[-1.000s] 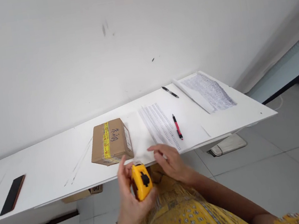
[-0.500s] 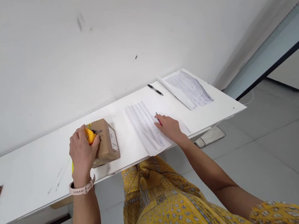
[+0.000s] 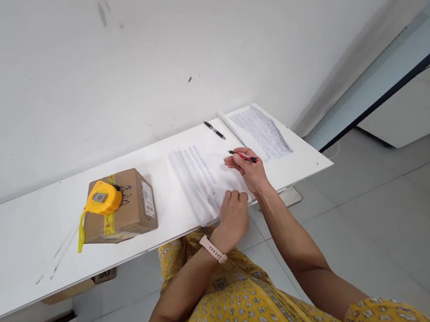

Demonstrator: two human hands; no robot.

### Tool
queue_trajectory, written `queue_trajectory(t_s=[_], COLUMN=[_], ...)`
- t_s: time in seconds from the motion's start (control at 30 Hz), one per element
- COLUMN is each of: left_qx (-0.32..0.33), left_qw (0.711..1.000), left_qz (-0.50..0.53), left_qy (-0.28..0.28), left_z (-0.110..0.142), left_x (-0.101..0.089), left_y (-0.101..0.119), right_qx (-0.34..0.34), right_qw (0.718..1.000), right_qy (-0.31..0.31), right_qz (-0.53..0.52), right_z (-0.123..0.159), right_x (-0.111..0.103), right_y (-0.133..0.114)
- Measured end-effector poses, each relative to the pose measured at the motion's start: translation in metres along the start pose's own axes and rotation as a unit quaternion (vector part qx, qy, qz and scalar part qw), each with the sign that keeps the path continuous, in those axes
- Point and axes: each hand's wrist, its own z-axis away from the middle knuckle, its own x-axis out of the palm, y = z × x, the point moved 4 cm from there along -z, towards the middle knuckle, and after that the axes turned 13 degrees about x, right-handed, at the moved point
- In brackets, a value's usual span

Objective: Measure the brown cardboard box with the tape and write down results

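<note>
My right hand (image 3: 249,171) grips a red pen (image 3: 243,156) above a printed sheet of paper (image 3: 201,176) on the white table (image 3: 30,248). My left hand (image 3: 233,217), with a pale watch at the wrist, rests with curled fingers on the near edge of that sheet. A yellow tape measure (image 3: 102,202) sits on top of a brown cardboard box (image 3: 133,211) at the left, its strap hanging over the box's side. Neither hand touches it.
A black pen (image 3: 214,130) lies near the wall behind the sheet. A second printed sheet (image 3: 261,131) lies at the table's right end. A cardboard piece (image 3: 78,289) shows under the table's front edge. Grey tiled floor lies to the right.
My left hand set the tape measure on the box, let go and moved right onto the sheet. My right hand picked up the red pen. The view shifted right, losing the phone.
</note>
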Motion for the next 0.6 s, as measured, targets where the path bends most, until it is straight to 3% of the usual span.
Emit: queue_trajectory(t_s=[0.1,0.27,0.5,0.6], left_qx=[-0.034,-0.080,-0.078,-0.090], left_qw=[0.999,0.994,0.991,0.992], left_qz=[0.005,-0.068,-0.109,-0.090], left_qy=[0.025,0.015,-0.008,-0.010], left_z=[0.003,0.030,0.056,0.060], left_x=[0.016,0.029,0.013,0.008], left_y=[-0.001,-0.019,-0.036,-0.040], right_qx=[0.009,0.073,-0.003,-0.024], right_qw=[0.999,0.984,0.958,0.958], right_qy=[0.018,-0.076,-0.034,-0.020], right_qz=[0.050,0.140,0.284,0.286], right_z=[0.000,0.004,0.012,0.012], right_x=[0.001,0.013,0.011,0.010], right_y=[0.009,0.042,0.043,0.040])
